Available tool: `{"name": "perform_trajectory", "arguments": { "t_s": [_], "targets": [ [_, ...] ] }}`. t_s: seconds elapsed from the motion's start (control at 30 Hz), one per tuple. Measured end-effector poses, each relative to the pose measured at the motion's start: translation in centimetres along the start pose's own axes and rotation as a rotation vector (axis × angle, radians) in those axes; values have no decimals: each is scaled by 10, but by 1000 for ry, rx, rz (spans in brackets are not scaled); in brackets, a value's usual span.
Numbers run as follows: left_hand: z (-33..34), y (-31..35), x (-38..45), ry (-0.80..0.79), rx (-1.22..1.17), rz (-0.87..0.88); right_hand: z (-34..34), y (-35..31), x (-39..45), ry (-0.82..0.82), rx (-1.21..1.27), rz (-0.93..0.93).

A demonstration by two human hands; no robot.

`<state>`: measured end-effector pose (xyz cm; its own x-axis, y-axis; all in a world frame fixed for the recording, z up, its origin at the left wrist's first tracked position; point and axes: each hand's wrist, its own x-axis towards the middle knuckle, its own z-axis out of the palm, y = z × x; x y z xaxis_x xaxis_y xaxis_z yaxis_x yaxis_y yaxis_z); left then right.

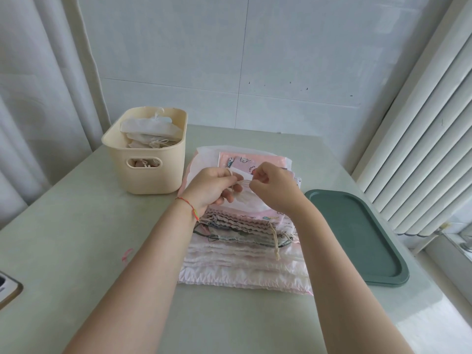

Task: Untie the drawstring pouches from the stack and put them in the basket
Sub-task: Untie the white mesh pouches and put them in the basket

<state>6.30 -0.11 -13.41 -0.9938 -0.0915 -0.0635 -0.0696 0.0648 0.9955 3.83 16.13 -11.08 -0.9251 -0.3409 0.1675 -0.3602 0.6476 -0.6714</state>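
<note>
A stack of drawstring pouches (245,259), pink, white and patterned, lies flat in the middle of the table. Above it my left hand (214,190) and my right hand (275,190) hold a small white pouch (249,200) between them. Both pinch its cream drawstring (244,183), the left with the cord looped over a finger, the right at the knot. The cream plastic basket (143,172) stands to the left of the stack and holds several white pouches.
A dark green tray (357,238) lies on the table right of the stack. A pink string scrap (126,255) rests on the table at the left. A device corner (9,290) shows at the left edge. Curtains and a radiator flank the table.
</note>
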Motion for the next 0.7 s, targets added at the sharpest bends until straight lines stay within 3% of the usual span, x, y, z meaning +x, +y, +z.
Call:
{"name": "perform_trajectory", "arguments": {
  "t_s": [0.17,0.37,0.53,0.7],
  "targets": [
    [2,3,0,64,165,90,8,-2,1,-38,155,-17],
    [4,1,3,166,252,112,12,-5,2,36,45,-44],
    [7,3,2,237,185,107,14,-9,0,33,-37,-86],
    [2,8,-3,141,236,106,13,-8,0,62,-82,-97]
  ]
}}
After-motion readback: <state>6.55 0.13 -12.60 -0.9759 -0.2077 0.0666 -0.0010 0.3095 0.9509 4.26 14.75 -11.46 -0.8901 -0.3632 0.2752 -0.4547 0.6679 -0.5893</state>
